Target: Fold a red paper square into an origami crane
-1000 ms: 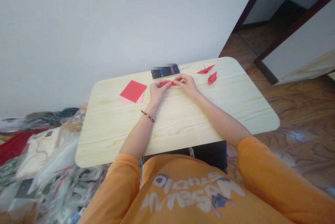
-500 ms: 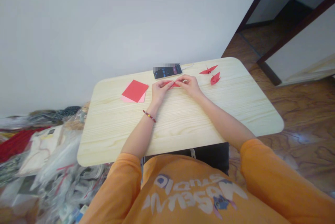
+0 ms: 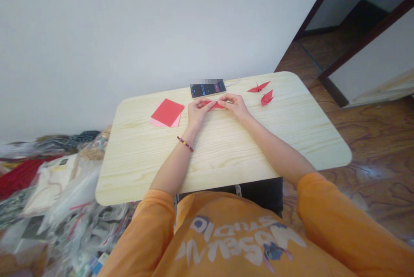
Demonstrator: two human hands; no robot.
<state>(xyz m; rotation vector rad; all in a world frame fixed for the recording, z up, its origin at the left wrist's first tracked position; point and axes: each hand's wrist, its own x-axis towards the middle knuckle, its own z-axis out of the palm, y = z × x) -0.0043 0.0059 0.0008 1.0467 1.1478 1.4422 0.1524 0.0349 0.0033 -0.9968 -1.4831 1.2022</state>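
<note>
Between my two hands is a small piece of folded red origami paper (image 3: pixel 216 105), partly hidden by the fingers. My left hand (image 3: pixel 198 112) pinches its left side, with the thumb on top. My right hand (image 3: pixel 235 105) is closed on the other side, thumb and index finger near the middle of the paper. To the left lies a stack of square paper (image 3: pixel 167 112), red over pink. Off to the right rest two folded red paper cranes, one with its wings spread (image 3: pixel 258 87) and a more compact one (image 3: pixel 267 98) just below it.
A phone (image 3: pixel 208 89) with a lit screen and a white cable lies just beyond my hands. The pale wooden table (image 3: pixel 226 152) stands against a white wall (image 3: pixel 145 31). Clothes and plastic bags (image 3: pixel 71 199) are heaped at the left; wooden floor (image 3: pixel 381 130) shows at the right.
Both hands stay in nearly the same place on the folded paper. The fingers of my right hand have drawn in slightly. Everything else lies as it was.
</note>
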